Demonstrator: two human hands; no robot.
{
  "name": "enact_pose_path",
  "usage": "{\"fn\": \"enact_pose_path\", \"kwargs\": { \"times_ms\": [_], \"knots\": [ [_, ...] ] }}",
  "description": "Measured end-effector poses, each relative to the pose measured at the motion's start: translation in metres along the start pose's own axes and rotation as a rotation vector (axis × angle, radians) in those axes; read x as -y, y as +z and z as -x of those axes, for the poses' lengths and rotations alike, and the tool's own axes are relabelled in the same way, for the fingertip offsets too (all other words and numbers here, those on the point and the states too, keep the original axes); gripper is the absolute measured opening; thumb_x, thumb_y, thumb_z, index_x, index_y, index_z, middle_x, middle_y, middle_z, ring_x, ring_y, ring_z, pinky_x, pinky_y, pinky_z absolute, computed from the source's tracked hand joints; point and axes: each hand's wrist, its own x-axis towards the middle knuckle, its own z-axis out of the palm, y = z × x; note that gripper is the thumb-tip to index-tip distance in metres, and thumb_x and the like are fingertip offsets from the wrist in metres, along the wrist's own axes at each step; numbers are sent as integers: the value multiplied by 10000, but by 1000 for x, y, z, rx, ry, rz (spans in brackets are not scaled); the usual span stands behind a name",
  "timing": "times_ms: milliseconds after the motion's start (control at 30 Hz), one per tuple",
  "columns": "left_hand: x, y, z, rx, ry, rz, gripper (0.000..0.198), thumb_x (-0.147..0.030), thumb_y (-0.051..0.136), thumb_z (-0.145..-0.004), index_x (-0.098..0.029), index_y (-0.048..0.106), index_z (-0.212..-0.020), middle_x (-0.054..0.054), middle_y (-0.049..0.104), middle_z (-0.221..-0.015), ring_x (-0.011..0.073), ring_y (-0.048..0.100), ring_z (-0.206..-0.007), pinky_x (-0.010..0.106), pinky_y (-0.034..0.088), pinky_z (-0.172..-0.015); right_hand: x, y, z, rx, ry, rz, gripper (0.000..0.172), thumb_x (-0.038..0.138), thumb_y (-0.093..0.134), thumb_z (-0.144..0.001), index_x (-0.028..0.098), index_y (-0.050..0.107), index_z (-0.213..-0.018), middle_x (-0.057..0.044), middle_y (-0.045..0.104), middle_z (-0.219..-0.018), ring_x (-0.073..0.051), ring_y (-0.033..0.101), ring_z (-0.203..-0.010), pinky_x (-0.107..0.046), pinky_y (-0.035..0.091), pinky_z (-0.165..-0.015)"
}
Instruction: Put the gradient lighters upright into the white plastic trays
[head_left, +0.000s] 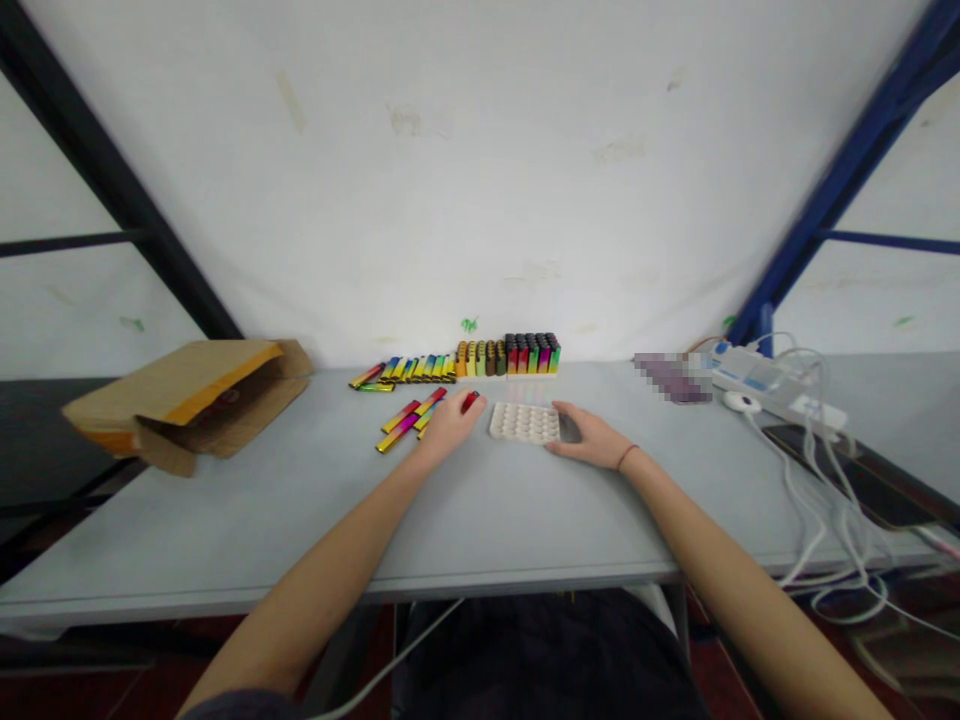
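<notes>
A white tray (pixel 517 422) with rows of round hollows lies flat on the table in front of me. My right hand (pixel 594 440) grips its right side, thumb at the near corner and fingers at the far corner. Just left of the tray, my left hand (pixel 451 422) is closed around a small red tube (pixel 470 401), of which only the dark red end shows. Beside that hand lie several shiny tubes (pixel 397 432) in yellow, magenta and red. Behind the tray, several multicoloured tubes with black tops (pixel 532 355) stand upright in another white tray (pixel 534 377).
Yellowish tubes (pixel 480 358) stand in a block at the wall, with more lying tubes (pixel 420 369) to their left. An open cardboard box (pixel 202 395) is at left. A power strip (pixel 772 385), tangled white cables (pixel 825 480) and a dark flat device (pixel 855 475) occupy the right.
</notes>
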Motion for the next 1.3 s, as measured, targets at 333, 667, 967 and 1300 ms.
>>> {"fn": "enact_pose_path", "kwargs": {
  "times_ms": [333,667,967,1300],
  "knots": [
    [11,13,-1,-78,74,-98,172,-371,386,-929,-236,433,-833,37,579,-768,231,589,-780,344,437,-737,-3,1,0,-10,-8,-5,807,533,750,-771,149,483,-1429,-217,567,-1432,-363,574,-1301,-565,430,-1124],
    [4,13,7,-91,78,-11,241,-429,433,-922,-238,427,-775,-7,538,-696,193,556,-703,306,411,-683,-1,0,0,-5,-5,5,786,515,747,-773,138,490,-1413,-227,575,-1418,-365,585,-1286,-568,440,-1109],
    [1,13,5,-156,53,29,170,-332,425,-929,-246,400,-785,0,542,-734,199,565,-759,319,439,-733,2,-1,1,17,15,27,792,520,728,-782,111,476,-1411,-247,555,-1433,-362,572,-1303,-560,427,-1126],
    [4,19,9,-76,78,127,285,-401,535,-931,-197,458,-1113,16,627,-850,184,626,-765,317,490,-738,2,-1,0,20,22,15,802,523,736,-780,120,471,-1421,-238,555,-1435,-361,564,-1313,-560,420,-1133]
  ]
}}
